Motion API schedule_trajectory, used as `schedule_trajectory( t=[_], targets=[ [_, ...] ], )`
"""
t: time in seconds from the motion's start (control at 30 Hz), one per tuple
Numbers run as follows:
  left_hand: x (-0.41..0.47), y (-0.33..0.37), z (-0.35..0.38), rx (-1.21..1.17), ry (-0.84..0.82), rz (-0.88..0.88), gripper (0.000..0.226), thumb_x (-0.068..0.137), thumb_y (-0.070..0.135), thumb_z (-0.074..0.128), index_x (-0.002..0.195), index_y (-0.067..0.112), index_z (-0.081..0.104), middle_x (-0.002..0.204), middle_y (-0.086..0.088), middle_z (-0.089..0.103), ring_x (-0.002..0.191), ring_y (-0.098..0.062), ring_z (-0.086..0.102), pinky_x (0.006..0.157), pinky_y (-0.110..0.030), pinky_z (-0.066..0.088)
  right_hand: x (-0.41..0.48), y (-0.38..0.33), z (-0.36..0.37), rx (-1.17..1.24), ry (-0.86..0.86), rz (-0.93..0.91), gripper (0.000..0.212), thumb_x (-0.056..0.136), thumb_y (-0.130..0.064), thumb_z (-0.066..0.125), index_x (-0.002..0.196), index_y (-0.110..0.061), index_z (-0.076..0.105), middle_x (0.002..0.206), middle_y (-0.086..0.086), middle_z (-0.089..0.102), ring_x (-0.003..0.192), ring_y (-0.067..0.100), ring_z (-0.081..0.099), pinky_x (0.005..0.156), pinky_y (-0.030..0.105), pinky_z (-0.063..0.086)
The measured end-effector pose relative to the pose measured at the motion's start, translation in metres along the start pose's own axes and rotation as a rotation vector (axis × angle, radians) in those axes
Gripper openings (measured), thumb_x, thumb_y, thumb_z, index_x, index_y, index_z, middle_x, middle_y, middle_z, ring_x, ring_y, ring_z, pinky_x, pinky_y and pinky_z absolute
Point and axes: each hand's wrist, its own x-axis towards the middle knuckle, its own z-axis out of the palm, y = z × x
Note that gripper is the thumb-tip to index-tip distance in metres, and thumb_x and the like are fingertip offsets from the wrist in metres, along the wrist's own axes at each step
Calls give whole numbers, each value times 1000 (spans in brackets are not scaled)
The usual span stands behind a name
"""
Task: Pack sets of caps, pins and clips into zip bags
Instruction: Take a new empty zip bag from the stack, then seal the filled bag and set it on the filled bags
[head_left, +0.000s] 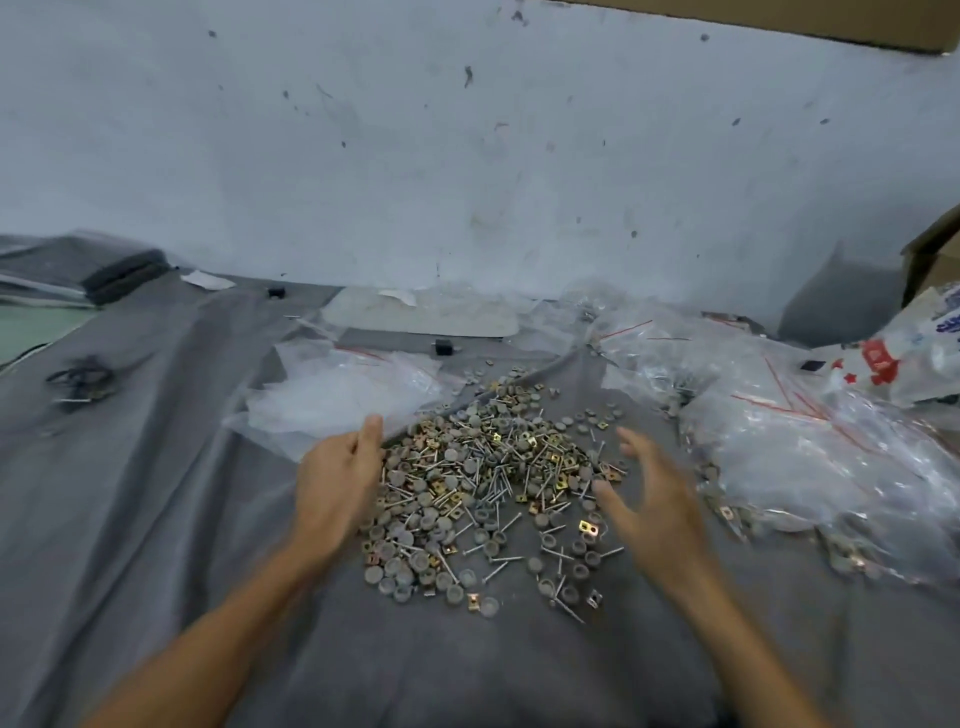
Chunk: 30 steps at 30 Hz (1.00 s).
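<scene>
A loose heap of grey round caps, metal pins and brass-coloured clips (488, 483) lies on a grey cloth (156, 493) in front of me. My left hand (340, 478) rests with straight fingers against the heap's left edge. My right hand (654, 499) hovers at the heap's right side, fingers spread and blurred, holding nothing. Empty clear zip bags with red strips (343, 389) lie just behind my left hand. Filled zip bags (810, 467) are piled to the right.
A pale wall (467, 156) rises close behind the cloth. Dark folded material (88, 270) sits at the far left, a black tangle (80, 382) near it. A printed plastic bag (914, 353) and a cardboard box (930, 254) stand at the far right.
</scene>
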Motion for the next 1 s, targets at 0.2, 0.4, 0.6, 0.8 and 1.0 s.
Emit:
schedule_trajectory(
  t=[0.2,0.4,0.6,0.8,1.0],
  targets=[
    [58,-47,7,419,30,-53,55,106,51,28,70,15,50,77,-10,64,78,-33,59,71,-40,44,-1,-12,52,1,-190,-71,43,97,-32,66,139,-28,57,133,-11,60,126,10,49,106,34,40],
    [105,-86,7,696,-156,-105,43,94,43,63,131,20,61,140,-13,56,131,-35,46,108,-46,34,-6,1,71,-71,-249,-64,28,99,-31,63,127,-28,66,122,-16,61,118,10,52,101,29,42],
    [107,-89,-1,604,-96,-42,23,98,25,56,98,14,76,107,-12,73,101,-36,64,86,-43,50,-7,3,73,-56,-247,-64,25,98,-33,64,122,-28,68,117,-16,60,111,8,53,97,28,42],
    [108,-62,-8,441,104,121,17,98,19,61,94,10,75,100,-7,74,97,-30,65,85,-40,43,-7,5,70,70,-224,-26,21,97,-39,63,116,-31,69,111,-22,62,109,4,55,91,31,48],
    [106,-32,-10,354,54,50,19,92,31,71,86,18,58,86,8,65,84,-15,58,77,-33,37,-2,3,64,213,-201,76,9,96,-35,66,106,-35,67,85,-17,72,87,-1,66,82,34,56]
  ],
)
